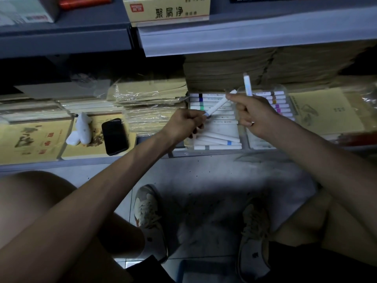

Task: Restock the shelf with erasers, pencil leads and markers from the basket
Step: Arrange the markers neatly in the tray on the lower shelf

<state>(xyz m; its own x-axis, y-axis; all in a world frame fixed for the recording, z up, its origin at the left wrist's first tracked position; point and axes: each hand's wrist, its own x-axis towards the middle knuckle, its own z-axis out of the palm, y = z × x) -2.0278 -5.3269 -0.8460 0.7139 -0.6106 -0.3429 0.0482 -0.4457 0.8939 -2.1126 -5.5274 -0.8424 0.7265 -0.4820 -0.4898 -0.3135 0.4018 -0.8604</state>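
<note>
**Hands each holding one marker above the marker trays, bottom shelf**

Left hand (183,124): fingers curled round the near end of a white, slim plastic marker (219,106), which slants up and to the right. Right hand (253,113): clenched on the lower end of a second white marker with a pale stripe (247,84), held nearly upright. The two hands are close together but apart. Both markers are in the air over the trays, and neither has been set down.

Step in hand: judged to be the marker stage of the restock, with both pieces at the point of placing. The next move calls for turning each marker level, parallel with the rows already laid, and lowering it into a free gap without knocking the loose ones.

Containers:
- Left clear plastic tray (186,139), on the grey low shelf (81,160): neat rows of white markers with dark, blue and green bands at the far end. A few loose white markers (216,139) lie askew at the near end.
- Right clear plastic tray (283,87), just beside it: white markers with brown, yellow, purple and pink bands (279,103), partly hidden by the right hand.

The basket cannot be made out with certainty. No erasers or pencil leads can be confirmed on this shelf.
</note>
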